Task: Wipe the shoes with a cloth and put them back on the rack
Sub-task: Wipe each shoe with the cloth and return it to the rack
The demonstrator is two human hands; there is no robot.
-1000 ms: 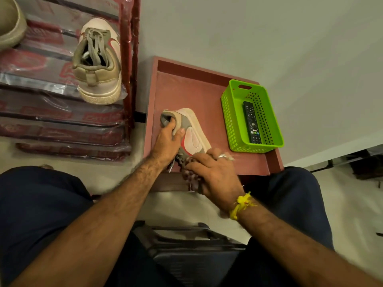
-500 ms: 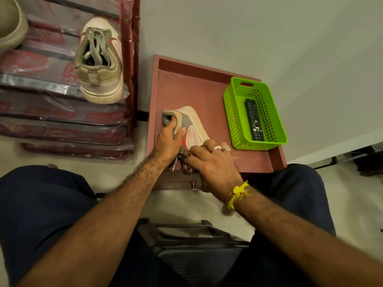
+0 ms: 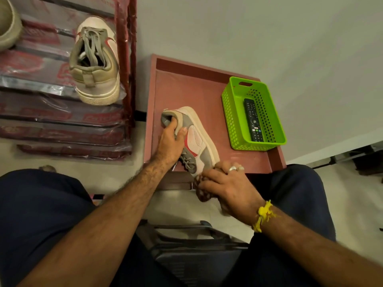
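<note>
Pale floor and a plain grey wall fill the background, and at mid-frame I look down on a low reddish-brown wooden tray table (image 3: 199,85) with raised edges. On it lies a grey-and-cream sneaker with a red swoosh (image 3: 196,139), on its side, toe toward the lower centre of the frame. My left hand (image 3: 169,145) grips it at the collar, thumb across the side panel, fingers hidden inside the opening. My right hand (image 3: 226,187) is curled around a dark brown spotted cloth (image 3: 202,192), bunched under the fingers and pressed against the toe end at the table's near edge.

At upper left, the red metal shoe rack wrapped in plastic film (image 3: 126,59) holds the matching grey-and-cream sneaker (image 3: 96,65), heel toward me. Part of another beige shoe (image 3: 8,30) shows at the far upper-left corner.

I judge the task roughly halfway: one of the pair sits on the rack, though I cannot tell whether it is wiped. The shoe on the table is mid-wipe at the toe; finishing it and returning it to the rack remain.

To the right, a lime-green perforated plastic basket (image 3: 230,112) holds a black remote control (image 3: 253,121).
</note>
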